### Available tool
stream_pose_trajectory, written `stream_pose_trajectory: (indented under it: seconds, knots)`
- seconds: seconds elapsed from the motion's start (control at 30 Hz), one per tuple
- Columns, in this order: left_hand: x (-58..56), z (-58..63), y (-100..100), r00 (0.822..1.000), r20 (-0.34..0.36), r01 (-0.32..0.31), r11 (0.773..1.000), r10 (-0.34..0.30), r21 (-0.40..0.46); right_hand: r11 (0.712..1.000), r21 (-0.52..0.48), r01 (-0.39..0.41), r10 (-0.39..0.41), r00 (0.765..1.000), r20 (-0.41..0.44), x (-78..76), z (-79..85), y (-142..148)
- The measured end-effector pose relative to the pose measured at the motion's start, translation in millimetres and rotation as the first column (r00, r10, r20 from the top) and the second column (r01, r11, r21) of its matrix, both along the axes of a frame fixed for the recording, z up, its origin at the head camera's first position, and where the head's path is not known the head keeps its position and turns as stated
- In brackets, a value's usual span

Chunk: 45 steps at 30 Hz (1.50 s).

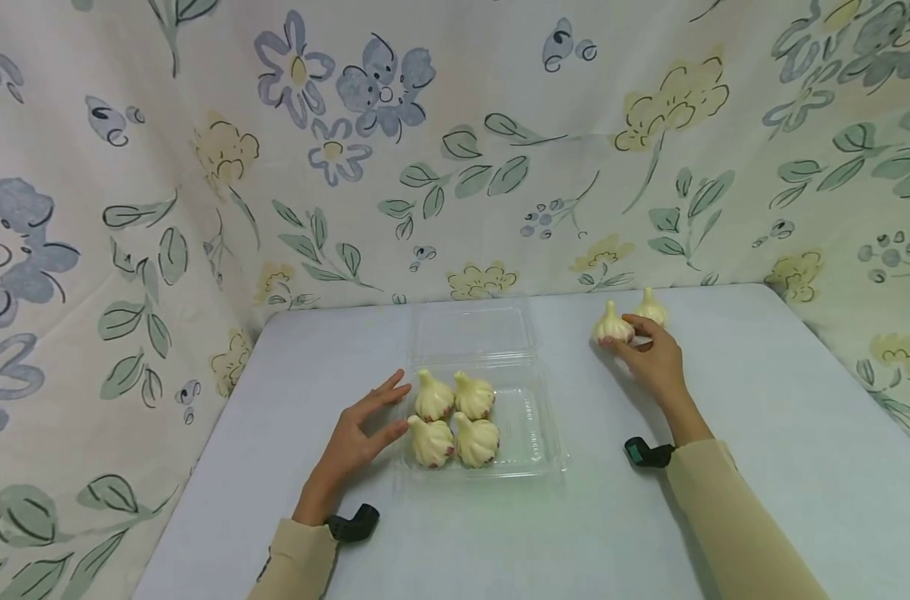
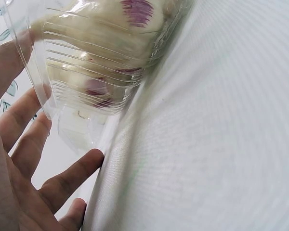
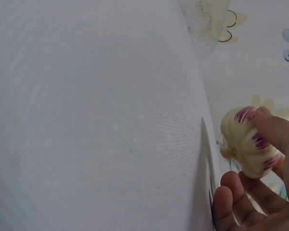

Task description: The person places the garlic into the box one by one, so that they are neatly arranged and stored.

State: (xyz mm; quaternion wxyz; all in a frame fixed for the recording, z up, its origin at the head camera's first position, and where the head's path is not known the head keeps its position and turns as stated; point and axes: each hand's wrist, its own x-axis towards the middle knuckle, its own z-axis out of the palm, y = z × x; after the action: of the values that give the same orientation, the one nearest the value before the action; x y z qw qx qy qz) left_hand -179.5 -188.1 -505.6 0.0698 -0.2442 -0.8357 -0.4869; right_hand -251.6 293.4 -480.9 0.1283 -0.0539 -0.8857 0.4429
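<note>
Nearest me, I record two beige sleeves (image 1: 736,517) reaching over the white worktop (image 1: 597,542), each with a black wrist camera (image 1: 355,523) at the cuff. Of the hands, the left hand (image 1: 365,427) is spread, fingers extended, holding nothing; its fingertips are at the left wall of a clear plastic container (image 1: 532,433). That wall stands between it and the contents. Inside, on the left, I count a near pair of garlic bulbs (image 1: 477,442) and a far pair of garlic bulbs (image 1: 475,397), close together. Farther, at right, the right hand (image 1: 653,358) pinches a purple-marked garlic bulb (image 1: 609,328) between thumb and fingers; I cannot tell whether it touches the worktop. Just beyond, to its right, another bulb (image 1: 651,307) is partly hidden by that hand. The container's lid (image 1: 473,332) lies folded back on the far side. Floral cloth (image 1: 500,192) hangs behind everything.
</note>
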Motion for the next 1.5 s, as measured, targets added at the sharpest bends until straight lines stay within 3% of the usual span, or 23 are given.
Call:
stream_pose_trajectory:
  seconds: [0.43,0.83,1.5]
  knots:
    - [-1.1,0.0,-1.3,1.000,0.011,0.001,1.000,0.000,-0.011,0.997,-0.042,-0.068,0.069,0.998,0.014,15.3,1.2,-2.9]
    - [-1.7,-1.4,-1.1,1.000,0.011,-0.005,1.000,0.005,-0.016,0.981,-0.152,-0.119,0.120,0.993,-0.003,29.6,-0.3,-9.6]
    - [0.5,1.3,-0.3,1.000,0.012,0.000,1.000,0.000,-0.004,0.970,-0.163,-0.180,0.175,0.983,-0.049,34.9,-0.4,-16.5]
